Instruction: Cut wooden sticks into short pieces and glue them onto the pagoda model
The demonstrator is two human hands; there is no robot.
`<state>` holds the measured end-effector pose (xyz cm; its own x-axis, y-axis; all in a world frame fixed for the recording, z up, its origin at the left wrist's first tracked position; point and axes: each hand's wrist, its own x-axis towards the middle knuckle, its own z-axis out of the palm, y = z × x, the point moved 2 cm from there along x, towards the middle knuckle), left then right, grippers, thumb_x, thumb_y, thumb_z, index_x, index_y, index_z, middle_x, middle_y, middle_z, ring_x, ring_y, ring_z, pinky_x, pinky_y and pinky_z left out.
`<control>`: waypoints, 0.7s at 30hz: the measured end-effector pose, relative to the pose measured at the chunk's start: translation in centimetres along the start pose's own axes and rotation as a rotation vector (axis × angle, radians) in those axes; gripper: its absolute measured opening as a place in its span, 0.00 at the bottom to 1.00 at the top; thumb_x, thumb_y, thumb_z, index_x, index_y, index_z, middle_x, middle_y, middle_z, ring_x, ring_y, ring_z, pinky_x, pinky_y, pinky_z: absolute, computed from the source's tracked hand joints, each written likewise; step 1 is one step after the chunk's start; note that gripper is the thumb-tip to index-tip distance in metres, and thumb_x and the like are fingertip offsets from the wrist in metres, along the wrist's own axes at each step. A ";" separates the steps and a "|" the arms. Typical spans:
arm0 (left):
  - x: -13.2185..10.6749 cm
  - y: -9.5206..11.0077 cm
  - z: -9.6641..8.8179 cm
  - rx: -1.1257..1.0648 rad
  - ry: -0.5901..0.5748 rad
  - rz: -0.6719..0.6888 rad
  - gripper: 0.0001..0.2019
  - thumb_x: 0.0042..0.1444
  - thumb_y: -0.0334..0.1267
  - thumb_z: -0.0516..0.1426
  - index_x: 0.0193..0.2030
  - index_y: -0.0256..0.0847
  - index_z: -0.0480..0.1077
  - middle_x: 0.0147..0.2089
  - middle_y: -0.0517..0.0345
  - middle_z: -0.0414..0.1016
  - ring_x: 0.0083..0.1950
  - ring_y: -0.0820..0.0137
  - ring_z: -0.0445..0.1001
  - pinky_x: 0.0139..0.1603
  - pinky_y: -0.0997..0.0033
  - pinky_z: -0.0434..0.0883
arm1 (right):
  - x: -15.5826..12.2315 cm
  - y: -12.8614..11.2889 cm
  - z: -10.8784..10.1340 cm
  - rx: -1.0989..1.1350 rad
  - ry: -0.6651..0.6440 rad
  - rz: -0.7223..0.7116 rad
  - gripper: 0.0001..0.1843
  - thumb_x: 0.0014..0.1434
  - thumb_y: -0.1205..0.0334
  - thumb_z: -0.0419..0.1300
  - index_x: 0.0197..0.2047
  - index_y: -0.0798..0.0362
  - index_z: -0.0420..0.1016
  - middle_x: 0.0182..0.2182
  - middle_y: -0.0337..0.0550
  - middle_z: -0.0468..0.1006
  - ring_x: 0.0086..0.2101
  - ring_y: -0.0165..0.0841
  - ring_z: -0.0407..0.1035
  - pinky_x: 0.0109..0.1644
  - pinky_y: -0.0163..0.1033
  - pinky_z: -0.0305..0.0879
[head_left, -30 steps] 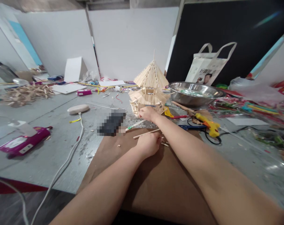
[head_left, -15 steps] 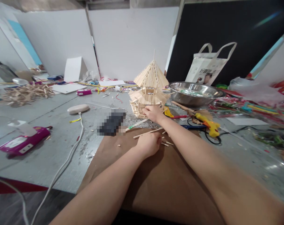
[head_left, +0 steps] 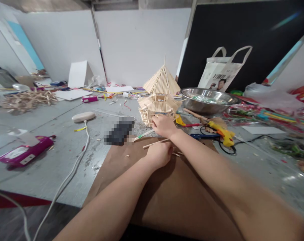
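Note:
A small pagoda-like model of wooden sticks [head_left: 160,93] stands on the grey table, its cone roof upright. My right hand [head_left: 163,125] reaches its lower front, fingers curled and touching the base; whether they pinch a stick is hidden. My left hand [head_left: 159,154] rests as a loose fist on the brown paper sheet [head_left: 167,197], closed on a thin wooden stick [head_left: 154,143] that points left. A few short stick offcuts lie beside that hand.
A steel bowl [head_left: 209,99] and white tote bag [head_left: 223,68] stand right of the model. Yellow glue gun [head_left: 223,134] with black cord lies right. A dark phone [head_left: 119,132], white cable [head_left: 74,167], pink box [head_left: 23,152] and stick pile [head_left: 26,100] lie left.
My right hand shifted slightly along the model's base, back toward me and a little right. The left hand stayed put on the paper.

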<state>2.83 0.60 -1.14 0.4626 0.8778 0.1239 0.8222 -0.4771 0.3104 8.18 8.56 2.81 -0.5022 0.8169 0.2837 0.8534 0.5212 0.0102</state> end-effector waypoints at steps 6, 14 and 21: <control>0.0 0.1 0.1 0.012 -0.043 0.036 0.14 0.53 0.38 0.44 0.33 0.38 0.69 0.33 0.50 0.74 0.34 0.63 0.72 0.32 0.66 0.68 | -1.8 -1.1 -0.1 -0.088 -0.124 -0.046 0.18 0.54 0.62 0.43 0.39 0.55 0.71 0.36 0.51 0.74 0.38 0.39 0.66 0.39 0.41 0.57; -0.2 0.5 -0.2 0.011 -0.054 0.025 0.17 0.55 0.42 0.42 0.41 0.38 0.67 0.39 0.49 0.73 0.40 0.63 0.72 0.39 0.64 0.68 | -1.2 -1.5 0.4 -0.118 -0.272 -0.082 0.22 0.48 0.66 0.49 0.47 0.50 0.66 0.44 0.49 0.72 0.40 0.41 0.67 0.37 0.43 0.61; -0.2 0.3 -0.2 0.022 -0.058 -0.007 0.17 0.55 0.41 0.43 0.41 0.34 0.68 0.39 0.46 0.73 0.38 0.61 0.72 0.38 0.63 0.68 | -0.2 -2.7 0.2 -0.122 -0.325 -0.089 0.16 0.48 0.70 0.49 0.38 0.57 0.73 0.38 0.56 0.74 0.38 0.44 0.68 0.37 0.44 0.62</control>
<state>2.92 0.28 -0.84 0.4748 0.8776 0.0665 0.8324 -0.4723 0.2900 6.01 7.03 2.54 -0.5770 0.8156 -0.0427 0.8047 0.5766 0.1415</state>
